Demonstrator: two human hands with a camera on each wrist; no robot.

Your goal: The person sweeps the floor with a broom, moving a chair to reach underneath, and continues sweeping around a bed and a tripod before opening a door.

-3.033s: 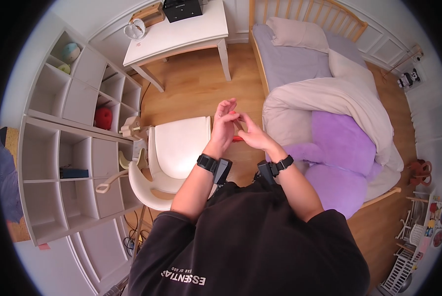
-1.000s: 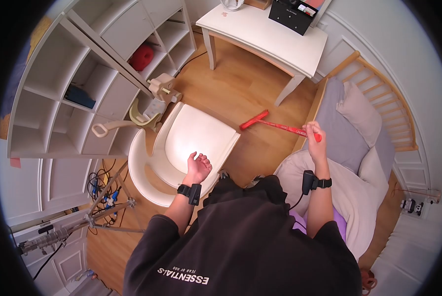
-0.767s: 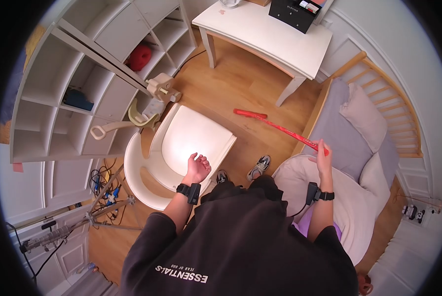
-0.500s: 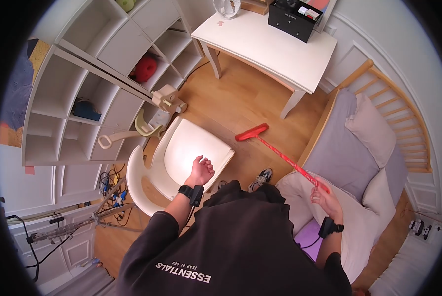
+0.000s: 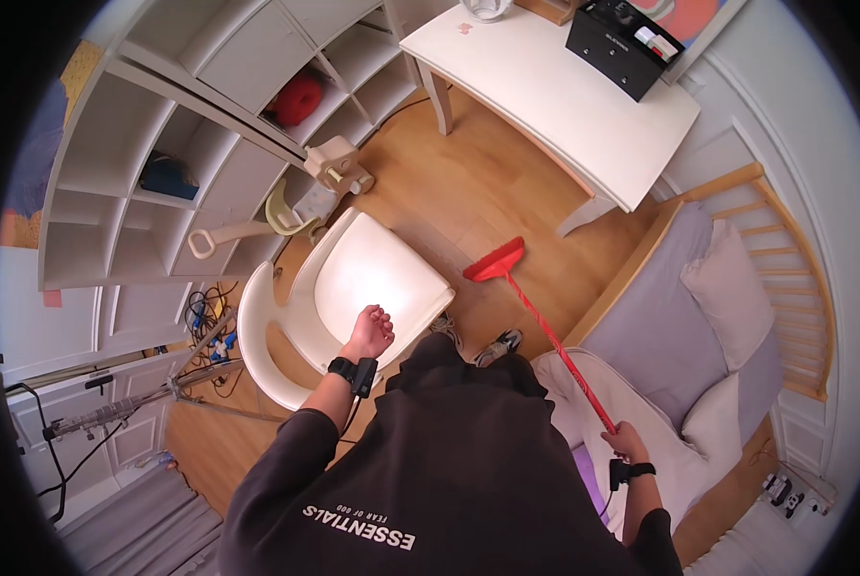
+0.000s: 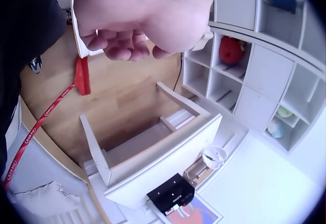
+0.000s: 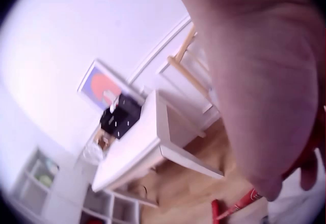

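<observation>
In the head view the right hand (image 5: 626, 441) grips the upper end of a red broom's handle (image 5: 564, 355), beside the bed. The broom's red head (image 5: 495, 259) lies on the wooden floor between the white chair and the bed. With fingers loosely curled and nothing in them, the left hand (image 5: 370, 332) hangs above the chair seat. The left wrist view shows that hand (image 6: 137, 20) empty and the broom head (image 6: 82, 76) beyond it. In the right wrist view the palm (image 7: 270, 91) hides most of the handle (image 7: 244, 201).
A white chair (image 5: 368, 278) stands left of the feet, and a white desk (image 5: 545, 86) with a black box (image 5: 622, 48) is ahead. The bed (image 5: 641, 336) is on the right. White shelves (image 5: 113, 154), a tripod (image 5: 113, 427) and tangled cables (image 5: 204, 331) are at the left.
Both hands were together at first; since then they have parted. The right hand has moved down and back with the broom handle, and the broom head has turned on the floor. The view has swung round.
</observation>
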